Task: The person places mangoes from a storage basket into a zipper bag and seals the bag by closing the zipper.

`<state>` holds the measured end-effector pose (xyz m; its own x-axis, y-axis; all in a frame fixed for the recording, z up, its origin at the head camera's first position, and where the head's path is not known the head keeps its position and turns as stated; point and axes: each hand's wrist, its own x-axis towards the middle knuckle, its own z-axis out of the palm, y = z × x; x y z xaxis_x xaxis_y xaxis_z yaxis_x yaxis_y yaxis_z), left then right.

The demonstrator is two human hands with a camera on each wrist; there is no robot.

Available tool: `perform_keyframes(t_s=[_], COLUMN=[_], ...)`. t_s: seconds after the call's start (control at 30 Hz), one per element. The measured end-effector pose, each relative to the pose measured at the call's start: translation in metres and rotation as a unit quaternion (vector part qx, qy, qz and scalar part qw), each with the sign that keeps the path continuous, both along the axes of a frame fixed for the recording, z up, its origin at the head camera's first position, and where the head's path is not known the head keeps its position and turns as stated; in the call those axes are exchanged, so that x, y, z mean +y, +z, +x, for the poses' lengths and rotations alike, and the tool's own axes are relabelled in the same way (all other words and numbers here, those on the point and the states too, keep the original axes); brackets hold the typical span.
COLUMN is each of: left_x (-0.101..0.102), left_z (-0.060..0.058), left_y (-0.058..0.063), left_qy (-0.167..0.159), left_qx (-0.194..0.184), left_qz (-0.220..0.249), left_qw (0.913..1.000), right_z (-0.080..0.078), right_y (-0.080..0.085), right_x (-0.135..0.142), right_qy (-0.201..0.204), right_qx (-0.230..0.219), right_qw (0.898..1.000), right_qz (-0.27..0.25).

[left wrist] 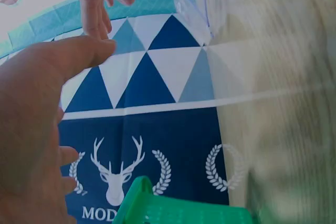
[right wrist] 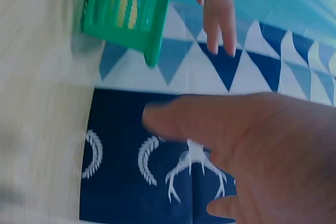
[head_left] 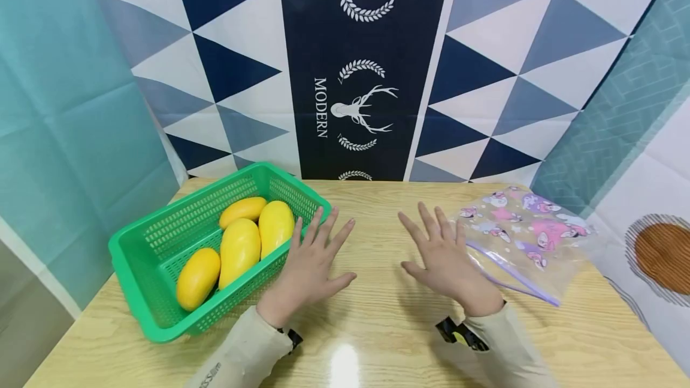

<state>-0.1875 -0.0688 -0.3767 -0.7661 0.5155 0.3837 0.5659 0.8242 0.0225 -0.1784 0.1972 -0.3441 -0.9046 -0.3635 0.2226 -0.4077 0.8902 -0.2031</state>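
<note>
Both hands are held out over the table with fingers spread, and neither holds anything. My left hand (head_left: 308,271) is beside the green basket (head_left: 129,292), overlapping its right rim in the head view. Several yellow mangoes (head_left: 239,250) lie inside that basket, toward its right and front. My right hand (head_left: 444,259) hovers to the right of the table's middle, close to a clear zip bag (head_left: 530,238) printed with pink and purple cartoon figures. The bag lies flat, its purple zip edge facing the hand. In the right wrist view the thumb (right wrist: 178,121) points away from the fingers.
A light wooden table (head_left: 372,220) carries everything. Behind it hangs a cloth (head_left: 356,47) with blue and white triangles and a dark deer-print band. Teal cloth (head_left: 70,106) stands along the left, and a white cloth with a brown round print (head_left: 665,256) lies at the right.
</note>
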Motion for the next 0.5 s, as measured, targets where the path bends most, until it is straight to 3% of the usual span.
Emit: perform_keyframes(t_s=[0.23, 0.5], left_x=[0.013, 0.027], left_z=[0.002, 0.011], left_y=[-0.009, -0.019], left_qy=[-0.069, -0.12], left_qx=[0.05, 0.062], left_qz=[0.008, -0.008], left_qw=[0.9964, 0.9907], right_z=[-0.011, -0.03], right_y=[0.0, -0.019], right_x=[0.035, 0.072], right_qy=[-0.061, -0.115], right_qx=[-0.035, -0.07], right_qw=[0.998, 0.991], right_qz=[0.0, 0.017])
